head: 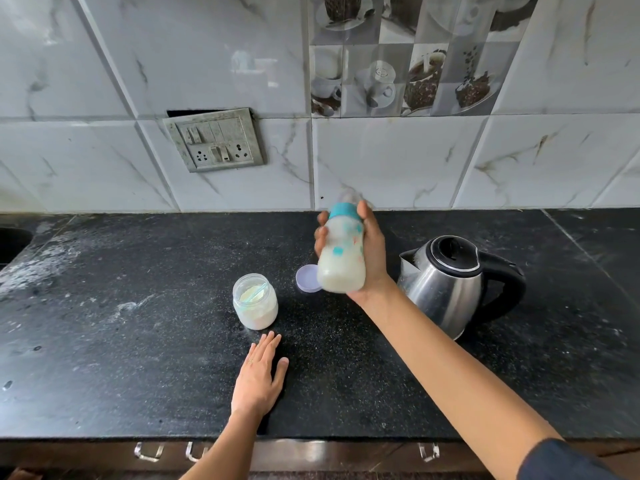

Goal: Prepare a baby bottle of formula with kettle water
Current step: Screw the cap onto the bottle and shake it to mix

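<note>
Forearms bare — left hand (258, 379) wears a thin ring (250, 361) on one finger. Right arm (450, 368) has a dark navy sleeve (568, 460) starting at the upper arm — plain fabric.

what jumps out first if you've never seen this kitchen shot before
First is the slightly blurred baby bottle of milky liquid, gripped by the right hand above the black counter. Just right of it stands a steel kettle; to its left sits an open jar of white powder, a lilac lid beside it. The left hand rests flat on the counter in front of the jar.
</note>
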The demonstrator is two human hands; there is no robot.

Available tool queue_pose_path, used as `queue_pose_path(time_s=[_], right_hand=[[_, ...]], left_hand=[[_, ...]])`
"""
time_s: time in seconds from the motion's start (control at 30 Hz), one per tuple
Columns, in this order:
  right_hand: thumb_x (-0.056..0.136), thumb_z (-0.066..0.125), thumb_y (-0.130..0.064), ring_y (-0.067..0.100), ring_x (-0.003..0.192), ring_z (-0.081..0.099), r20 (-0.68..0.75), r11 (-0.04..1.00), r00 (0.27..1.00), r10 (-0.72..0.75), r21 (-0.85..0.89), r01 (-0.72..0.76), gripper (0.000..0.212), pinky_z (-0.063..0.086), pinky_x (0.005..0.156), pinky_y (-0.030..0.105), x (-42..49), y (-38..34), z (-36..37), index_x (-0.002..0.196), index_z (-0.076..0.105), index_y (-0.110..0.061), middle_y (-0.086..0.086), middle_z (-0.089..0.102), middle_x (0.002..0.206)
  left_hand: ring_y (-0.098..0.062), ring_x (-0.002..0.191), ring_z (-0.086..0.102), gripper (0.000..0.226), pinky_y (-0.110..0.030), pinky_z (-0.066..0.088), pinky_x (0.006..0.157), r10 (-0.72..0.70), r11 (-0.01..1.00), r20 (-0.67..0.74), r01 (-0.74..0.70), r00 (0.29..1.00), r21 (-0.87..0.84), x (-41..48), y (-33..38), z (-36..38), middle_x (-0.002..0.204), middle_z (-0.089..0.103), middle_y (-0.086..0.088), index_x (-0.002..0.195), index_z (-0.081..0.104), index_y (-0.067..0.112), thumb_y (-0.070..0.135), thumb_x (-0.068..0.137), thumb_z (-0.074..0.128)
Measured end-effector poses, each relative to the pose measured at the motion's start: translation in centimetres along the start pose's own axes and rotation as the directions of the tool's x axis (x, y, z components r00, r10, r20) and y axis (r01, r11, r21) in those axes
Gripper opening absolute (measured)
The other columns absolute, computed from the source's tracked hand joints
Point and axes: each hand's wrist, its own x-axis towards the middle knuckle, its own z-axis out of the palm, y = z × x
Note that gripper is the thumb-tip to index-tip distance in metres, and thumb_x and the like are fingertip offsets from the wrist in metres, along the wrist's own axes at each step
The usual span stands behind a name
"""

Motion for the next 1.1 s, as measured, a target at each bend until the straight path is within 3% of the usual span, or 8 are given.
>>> queue_pose_path(time_s=[0.1,0.27,0.43,0.57,0.63,0.73,0.87,1.1], right_hand=[[0.071,0.069,-0.046,0.016,0.063,0.063,0.056,0.991,0.998,-0.009,-0.136,0.016,0.032,0.054,0.056,0.027,-0.7,0.4,1.0,0.092,0.075,-0.022,0.004,0.065,0.082],[0.049,0.090,-0.037,0.019,0.061,0.065,-0.057,0.996,0.998,-0.020,0.088,0.025,0.057,0.055,0.055,0.027,0.7,-1.2,0.4,0.088,0.063,-0.006,0.007,0.064,0.080],[0.085,0.045,-0.046,0.016,0.057,0.061,-0.046,0.991,0.999,0.006,-0.136,-0.012,0.040,0.052,0.052,0.025,-0.7,-0.4,1.1,0.082,0.073,-0.017,0.005,0.063,0.076],[0.076,0.064,-0.047,0.017,0.058,0.064,-0.134,0.996,0.991,-0.014,0.089,0.026,0.043,0.055,0.054,0.024,0.5,-1.1,0.7,0.088,0.059,-0.006,0.006,0.063,0.077],[0.067,0.075,-0.045,0.018,0.062,0.065,-0.044,1.000,0.999,0.019,0.001,-0.019,0.051,0.056,0.056,0.027,0.3,-0.3,0.2,0.093,0.059,-0.004,0.007,0.064,0.080],[0.071,0.068,-0.048,0.017,0.060,0.064,-0.003,0.992,0.999,0.045,-0.114,-0.045,0.048,0.054,0.055,0.026,-0.2,0.2,0.2,0.090,0.061,-0.004,0.007,0.064,0.077],[0.085,0.050,-0.050,0.016,0.054,0.062,-0.155,0.998,0.988,-0.003,0.055,0.012,0.051,0.051,0.052,0.022,0.3,-0.3,0.3,0.068,0.070,-0.007,0.004,0.063,0.070],[0.078,0.058,-0.047,0.016,0.060,0.063,-0.045,0.998,0.998,0.033,-0.047,-0.035,0.040,0.054,0.053,0.026,-0.4,0.2,0.9,0.085,0.070,-0.010,0.004,0.063,0.078]], left_hand=[[0.005,0.135,0.004,0.058,-0.010,-0.009,0.109,0.007,1.000,-0.007,-0.007,1.000,0.002,0.0,0.0,0.1,0.152,0.021,0.012,0.144,0.033,0.024,0.051,0.094,0.033],[0.005,0.135,0.004,0.052,-0.013,-0.006,0.111,0.007,1.000,-0.003,-0.007,1.000,-0.005,-0.1,0.0,0.1,0.152,0.021,0.012,0.145,0.032,0.024,0.043,0.097,0.039],[0.003,0.136,0.008,0.070,-0.008,-0.010,0.109,0.020,1.000,0.000,-0.020,1.000,-0.015,0.0,-0.2,0.1,0.151,0.023,0.011,0.143,0.034,0.023,0.060,0.086,0.019],[0.003,0.136,0.008,0.071,-0.008,-0.009,0.109,0.010,1.000,0.004,-0.010,1.000,-0.018,0.0,-0.2,0.3,0.152,0.024,0.010,0.143,0.035,0.023,0.060,0.085,0.017],[0.004,0.137,0.008,0.071,-0.008,-0.010,0.109,0.003,1.000,0.015,-0.003,1.000,-0.009,0.0,-0.3,0.2,0.152,0.024,0.009,0.144,0.033,0.023,0.060,0.085,0.017],[0.004,0.137,0.008,0.071,-0.009,-0.009,0.109,0.005,1.000,0.020,-0.004,1.000,-0.012,0.1,-0.4,0.2,0.152,0.025,0.009,0.144,0.034,0.024,0.060,0.086,0.017],[0.004,0.137,0.008,0.071,-0.009,-0.008,0.109,0.004,1.000,0.023,-0.004,1.000,-0.019,0.1,-0.3,0.2,0.152,0.025,0.009,0.144,0.034,0.023,0.060,0.085,0.018],[0.004,0.137,0.006,0.071,-0.007,-0.011,0.108,0.002,1.000,0.022,-0.001,1.000,-0.017,0.1,-0.4,0.2,0.152,0.023,0.011,0.144,0.033,0.024,0.061,0.085,0.016]])
